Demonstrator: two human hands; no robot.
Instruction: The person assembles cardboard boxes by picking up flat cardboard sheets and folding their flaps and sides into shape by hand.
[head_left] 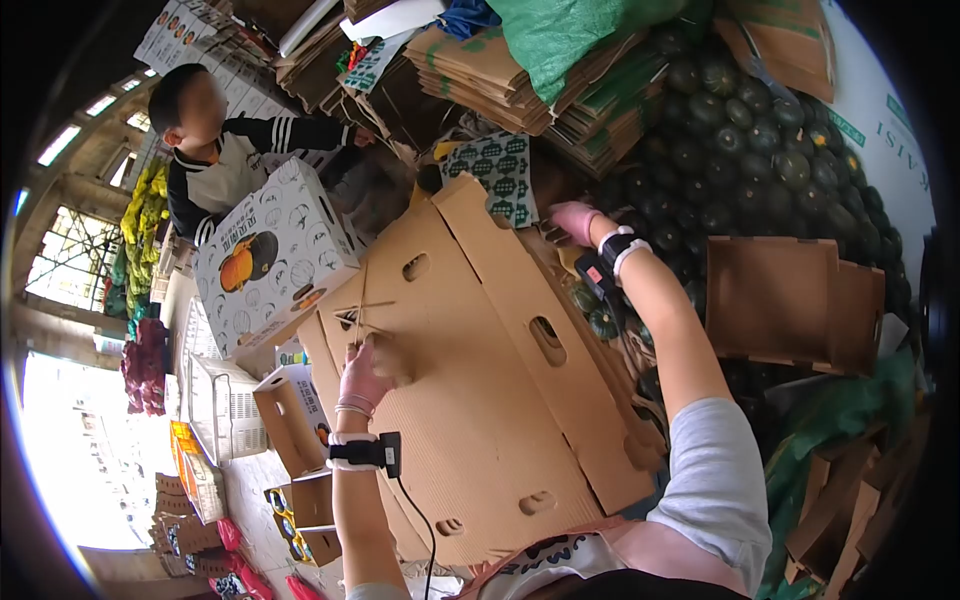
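Observation:
Large flat brown cardboard sheets point(480, 360) with cut-out hand holes lie stacked in front of me. My left hand point(368, 372), in a pink glove, is over the left part of the top sheet, its fingers closed near a thin string-like strand point(361, 310); the fingertips are blurred. My right hand point(575, 222), also pink-gloved, is beyond the sheets' far right edge, beside a patterned green-and-white sheet point(497, 178). Its fingers are spread. Straps with small devices circle both wrists.
A person point(200, 150) stands at the upper left behind a printed white carton point(275, 255). Many dark green squashes point(740, 150) fill the right side, with an open brown box point(770, 300) on them. Folded cardboard point(490, 75) is stacked at the back. White crates point(225, 410) stand left.

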